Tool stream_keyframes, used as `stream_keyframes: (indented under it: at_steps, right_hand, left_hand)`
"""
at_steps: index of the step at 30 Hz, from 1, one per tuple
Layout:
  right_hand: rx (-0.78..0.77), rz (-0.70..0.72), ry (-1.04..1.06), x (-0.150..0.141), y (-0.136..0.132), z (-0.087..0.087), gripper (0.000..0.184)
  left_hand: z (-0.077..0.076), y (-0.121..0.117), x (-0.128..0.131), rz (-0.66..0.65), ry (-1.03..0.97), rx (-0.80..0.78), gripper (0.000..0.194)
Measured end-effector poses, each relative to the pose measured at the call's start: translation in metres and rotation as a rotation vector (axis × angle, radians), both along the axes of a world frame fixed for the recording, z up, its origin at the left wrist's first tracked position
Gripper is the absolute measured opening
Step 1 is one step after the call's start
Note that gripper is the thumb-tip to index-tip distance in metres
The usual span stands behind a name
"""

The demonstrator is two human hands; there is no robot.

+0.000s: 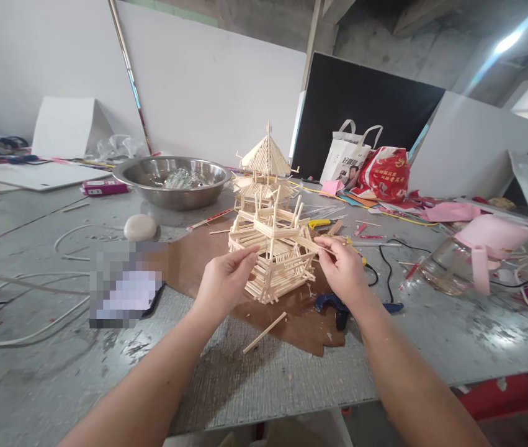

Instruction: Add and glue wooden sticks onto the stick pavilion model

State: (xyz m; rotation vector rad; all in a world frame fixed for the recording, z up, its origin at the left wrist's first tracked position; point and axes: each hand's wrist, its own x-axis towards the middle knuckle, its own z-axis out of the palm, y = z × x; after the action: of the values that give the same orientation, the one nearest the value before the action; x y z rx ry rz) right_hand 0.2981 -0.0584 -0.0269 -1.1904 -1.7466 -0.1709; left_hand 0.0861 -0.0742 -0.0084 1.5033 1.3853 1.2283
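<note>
A pagoda-like model [270, 230] built of pale wooden sticks stands upright, with a pointed roof and an open lattice lower tier. At its left side my left hand [226, 279] has thumb and fingers pinched together; whatever lies between them is hidden. My right hand [345, 270] pinches a thin wooden stick [309, 243] at the model's right side. Brown cardboard [301, 326] lies beneath the model, with a loose stick [264, 333] in front. Partly behind my right wrist is a blue glue gun [331, 303].
A steel bowl [175, 198] stands behind left, near a white oval object [139, 228] and a blurred phone-like item [128, 292]. A pink-lidded jug [450, 264] is at right. Bags [382, 177], a yellow cutter [319, 223] and cables [387, 267] lie further back.
</note>
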Motion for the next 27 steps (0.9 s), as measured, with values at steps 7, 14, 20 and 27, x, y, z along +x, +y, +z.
stream_keyframes:
  at_steps: [7,14,20,27]
  right_hand:
    - [-0.023,0.026,0.068,0.001,0.003,-0.006,0.021]
    - [-0.089,0.088,0.185,-0.001,0.008,-0.014,0.020]
    - [-0.078,0.098,0.342,-0.002,0.005,-0.015,0.022]
    - [-0.119,0.241,0.407,-0.009,-0.004,-0.011,0.025]
  left_hand:
    - [0.002,0.002,-0.001,0.010,-0.091,-0.015,0.040]
    - [0.001,0.009,-0.004,0.032,-0.188,-0.040,0.042]
    - [-0.007,0.018,-0.012,0.041,-0.173,0.028,0.042]
    - [-0.004,0.024,-0.019,0.054,-0.283,0.032,0.049]
